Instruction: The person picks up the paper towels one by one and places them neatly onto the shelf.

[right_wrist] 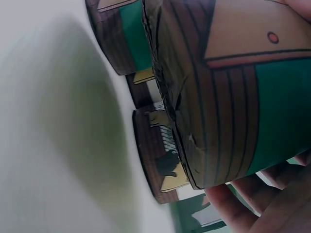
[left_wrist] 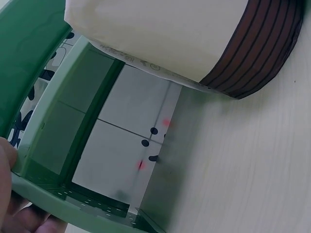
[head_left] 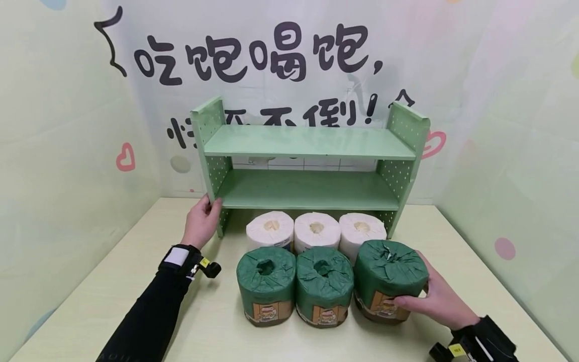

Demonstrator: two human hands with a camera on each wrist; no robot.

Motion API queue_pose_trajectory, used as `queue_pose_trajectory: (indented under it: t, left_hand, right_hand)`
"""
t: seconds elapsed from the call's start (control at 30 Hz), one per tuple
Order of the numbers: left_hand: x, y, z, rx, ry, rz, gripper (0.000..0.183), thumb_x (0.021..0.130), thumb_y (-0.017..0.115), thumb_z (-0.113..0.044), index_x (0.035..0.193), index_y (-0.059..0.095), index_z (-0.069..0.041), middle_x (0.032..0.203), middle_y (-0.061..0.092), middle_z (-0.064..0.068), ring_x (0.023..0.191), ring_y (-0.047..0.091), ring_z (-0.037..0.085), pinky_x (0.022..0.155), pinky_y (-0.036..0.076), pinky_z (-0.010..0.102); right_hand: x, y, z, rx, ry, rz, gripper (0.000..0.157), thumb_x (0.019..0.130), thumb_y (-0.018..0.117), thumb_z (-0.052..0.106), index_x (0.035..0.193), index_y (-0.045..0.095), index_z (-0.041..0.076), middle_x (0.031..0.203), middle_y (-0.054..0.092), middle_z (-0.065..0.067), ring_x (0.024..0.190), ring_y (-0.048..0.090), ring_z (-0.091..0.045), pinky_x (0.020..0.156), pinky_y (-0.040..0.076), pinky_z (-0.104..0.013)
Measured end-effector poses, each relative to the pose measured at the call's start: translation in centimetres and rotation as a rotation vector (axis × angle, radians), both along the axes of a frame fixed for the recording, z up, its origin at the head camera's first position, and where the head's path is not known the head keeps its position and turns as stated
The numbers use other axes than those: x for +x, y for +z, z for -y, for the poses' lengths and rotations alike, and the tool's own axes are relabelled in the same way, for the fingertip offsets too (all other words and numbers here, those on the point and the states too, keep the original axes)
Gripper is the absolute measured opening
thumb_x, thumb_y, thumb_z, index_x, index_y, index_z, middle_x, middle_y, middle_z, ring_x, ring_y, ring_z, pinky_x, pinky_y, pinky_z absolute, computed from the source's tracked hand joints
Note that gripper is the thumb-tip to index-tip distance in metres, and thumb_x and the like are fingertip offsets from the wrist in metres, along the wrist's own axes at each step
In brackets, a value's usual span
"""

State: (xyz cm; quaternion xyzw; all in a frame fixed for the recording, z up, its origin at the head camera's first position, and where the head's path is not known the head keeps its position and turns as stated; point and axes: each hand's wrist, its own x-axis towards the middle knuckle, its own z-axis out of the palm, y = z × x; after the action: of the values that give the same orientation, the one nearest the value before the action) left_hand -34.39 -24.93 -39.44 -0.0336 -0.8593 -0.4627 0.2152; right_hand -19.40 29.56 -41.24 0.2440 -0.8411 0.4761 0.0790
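My left hand (head_left: pixel 202 221) holds the lower left side panel of a pale green two-tier shelf (head_left: pixel 312 190), thumb in front and fingers behind. In the left wrist view, those fingers (left_wrist: pixel 36 221) show at the shelf's edge. On the right, my right hand (head_left: pixel 445 296) grips a green-wrapped toilet roll (head_left: pixel 390 269) from its right side. The right wrist view shows this roll's brown base (right_wrist: pixel 187 111) tilted up off the table. Two more green rolls, a left one (head_left: pixel 266 284) and a middle one (head_left: pixel 324 285), stand upright beside it.
Three white toilet rolls (head_left: pixel 316 230) stand in a row behind the green ones, at the shelf's lower front. Everything rests on a pale wood table (head_left: pixel 217 322). A printed backdrop (head_left: pixel 271 95) closes off the rear, with patterned side walls (head_left: pixel 68 151).
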Motion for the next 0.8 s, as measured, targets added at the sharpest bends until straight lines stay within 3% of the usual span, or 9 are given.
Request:
queue_pose_trajectory:
  t: [0.1,0.23,0.47,0.63,0.8]
  left_hand:
    - [-0.2,-0.2,0.1,0.007,-0.007,0.002,0.051,0.118,0.046,-0.041,0.147,0.062,-0.003,0.129,0.072,0.031,0.106,0.066,0.032,0.077,0.053,0.026]
    - [-0.2,-0.3,0.1,0.013,-0.009,0.000,0.051,0.118,0.046,-0.041,0.147,0.062,-0.002,0.128,0.072,0.031,0.104,0.065,0.031,0.076,0.053,0.025]
    - [-0.2,-0.1,0.1,0.009,0.001,-0.016,0.047,0.118,0.047,-0.039,0.139,0.064,-0.001,0.116,0.072,0.030,0.092,0.062,0.024,0.070,0.052,0.024]
    - [-0.2,0.2,0.2,0.018,0.000,-0.006,0.048,0.118,0.047,-0.039,0.143,0.064,-0.002,0.116,0.072,0.031,0.091,0.060,0.024,0.069,0.051,0.024]
    - [0.0,0.4,0.0,0.016,-0.001,-0.006,0.047,0.118,0.047,-0.039,0.140,0.065,-0.002,0.117,0.072,0.029,0.092,0.060,0.024,0.070,0.051,0.023]
  right_hand:
    - [0.0,0.2,-0.4,0.007,-0.012,-0.004,0.094,0.085,0.084,0.004,0.167,0.037,0.013,0.149,0.057,0.026,0.132,0.054,0.006,0.097,0.054,-0.048]
    - [0.1,0.6,-1.0,0.014,-0.022,-0.015,0.093,0.086,0.082,0.005,0.167,0.037,0.017,0.149,0.058,0.024,0.132,0.056,0.005,0.096,0.056,-0.036]
    - [0.4,1.6,-1.3,0.002,-0.008,-0.054,0.091,0.089,0.080,0.009,0.168,0.037,0.022,0.151,0.060,0.020,0.134,0.055,0.004,0.099,0.053,-0.030]
    - [0.3,2.4,-1.4,-0.045,0.041,-0.086,0.086,0.090,0.079,0.010,0.167,0.040,0.018,0.151,0.062,0.014,0.134,0.057,0.001,0.104,0.047,-0.018]
    - [0.0,3.3,-1.3,-0.094,0.081,-0.095,0.084,0.090,0.079,0.008,0.165,0.042,0.015,0.149,0.065,0.010,0.131,0.060,-0.002,0.105,0.048,-0.016]
